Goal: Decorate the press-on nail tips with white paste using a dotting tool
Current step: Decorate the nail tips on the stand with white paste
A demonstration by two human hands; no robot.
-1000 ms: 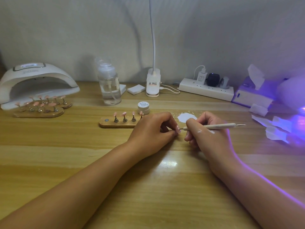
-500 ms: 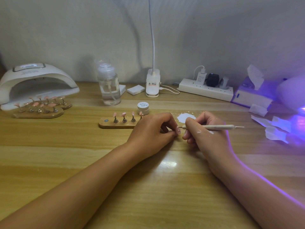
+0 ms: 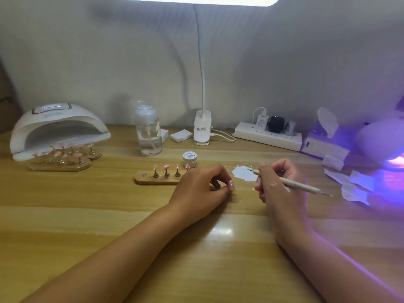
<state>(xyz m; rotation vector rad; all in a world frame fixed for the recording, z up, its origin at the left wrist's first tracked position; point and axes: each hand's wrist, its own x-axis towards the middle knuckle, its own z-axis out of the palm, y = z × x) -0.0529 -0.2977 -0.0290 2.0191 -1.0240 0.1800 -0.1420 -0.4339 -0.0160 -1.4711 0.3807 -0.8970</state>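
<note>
Left hand (image 3: pixel 203 186), fingers curled, pinches a pink nail tip (image 3: pixel 231 185) low over the counter (image 3: pixel 109 215). Right hand (image 3: pixel 277 182) grips the dotting tool (image 3: pixel 301 186); the tool's forward end lies at the white paste (image 3: pixel 241 174) spread on the counter. Behind the left hand are a stand (image 3: pixel 150 180) bearing further tips and a small jar (image 3: pixel 189 157).

I read bare table (image 3: pixel 65 215) left-front, passable | nail stand (image 3: pixel 157 182) and jar (image 3: pixel 189 158) block beyond left hand (image 3: pixel 201 189) | open gap between it and right hand (image 3: pixel 278 186) | paper scraps (image 3: pixel 354 190) crowd far right.
</note>
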